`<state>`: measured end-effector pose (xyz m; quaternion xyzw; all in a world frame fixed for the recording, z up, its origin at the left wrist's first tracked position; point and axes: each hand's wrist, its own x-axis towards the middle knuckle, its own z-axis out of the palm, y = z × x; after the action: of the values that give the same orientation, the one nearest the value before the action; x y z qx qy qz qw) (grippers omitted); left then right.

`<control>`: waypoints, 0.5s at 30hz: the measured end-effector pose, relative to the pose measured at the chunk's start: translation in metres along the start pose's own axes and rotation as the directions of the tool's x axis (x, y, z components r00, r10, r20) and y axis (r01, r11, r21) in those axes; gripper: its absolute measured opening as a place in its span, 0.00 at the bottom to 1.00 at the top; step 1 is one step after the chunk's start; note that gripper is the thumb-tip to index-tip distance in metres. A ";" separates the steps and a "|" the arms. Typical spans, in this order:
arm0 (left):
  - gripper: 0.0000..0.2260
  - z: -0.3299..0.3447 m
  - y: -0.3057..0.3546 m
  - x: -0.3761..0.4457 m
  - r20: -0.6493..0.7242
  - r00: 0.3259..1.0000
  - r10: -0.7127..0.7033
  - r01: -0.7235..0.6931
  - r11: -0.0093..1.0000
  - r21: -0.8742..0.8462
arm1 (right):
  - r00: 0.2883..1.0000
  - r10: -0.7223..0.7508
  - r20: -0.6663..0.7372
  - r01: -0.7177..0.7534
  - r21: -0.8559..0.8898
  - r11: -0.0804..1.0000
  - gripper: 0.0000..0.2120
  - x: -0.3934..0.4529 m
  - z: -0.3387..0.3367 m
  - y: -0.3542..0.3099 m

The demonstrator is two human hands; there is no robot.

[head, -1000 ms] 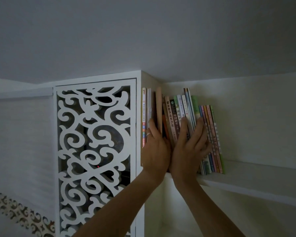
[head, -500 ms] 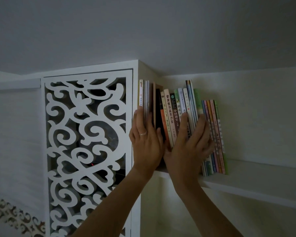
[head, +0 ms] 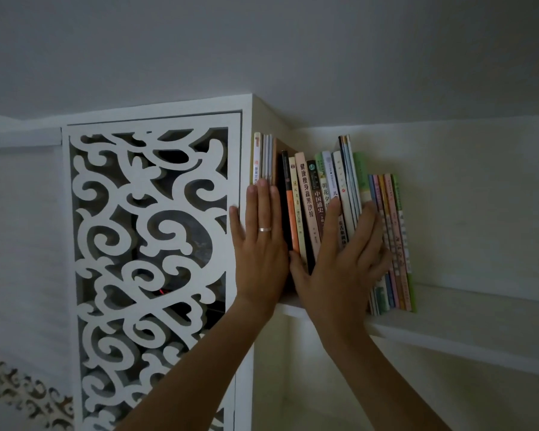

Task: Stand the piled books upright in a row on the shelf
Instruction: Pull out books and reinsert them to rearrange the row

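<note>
**Books Up, Hands Flat**

The books stand in a row on the shelf, long sides up (some lean left). Both hands are open wide and flat: left hand on the leftmost spines, right hand on the middle ones.

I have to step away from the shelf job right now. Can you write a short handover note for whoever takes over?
Left hand: flat and open, pressing the thin books at the left end against the cabinet side; holds nothing.
Right hand: flat and open, fingers spread over the spines of the middle books; holds nothing.
Books: all in one row on the shelf, none piled in view. The right group stands alone.
Done: books are up in a row.
Left: the middle and right books lean left; square them upright and close the dark gap by the left hand, then let go.
</note>
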<state>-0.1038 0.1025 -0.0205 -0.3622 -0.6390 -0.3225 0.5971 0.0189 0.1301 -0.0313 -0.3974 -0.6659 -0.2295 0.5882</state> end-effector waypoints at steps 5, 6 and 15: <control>0.30 -0.005 -0.004 -0.001 -0.009 0.998 0.060 -0.061 0.990 -0.124 | 0.996 -0.053 0.067 0.054 -0.017 0.998 0.50 0.000 -0.008 0.011; 0.29 -0.006 -0.005 -0.002 -0.004 0.998 0.063 -0.063 0.988 -0.142 | 0.995 -0.060 0.082 0.061 -0.013 0.998 0.50 0.001 -0.010 0.012; 0.11 -0.004 -0.009 -0.007 -0.015 0.998 0.054 -0.056 0.968 -0.243 | 0.982 -0.188 0.036 0.181 0.146 0.973 0.45 0.016 -0.028 0.056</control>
<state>-0.1089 0.0938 -0.0268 -0.4490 -0.5819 -0.3831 0.5595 0.0807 0.1444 -0.0196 -0.2967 -0.7289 -0.2253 0.5744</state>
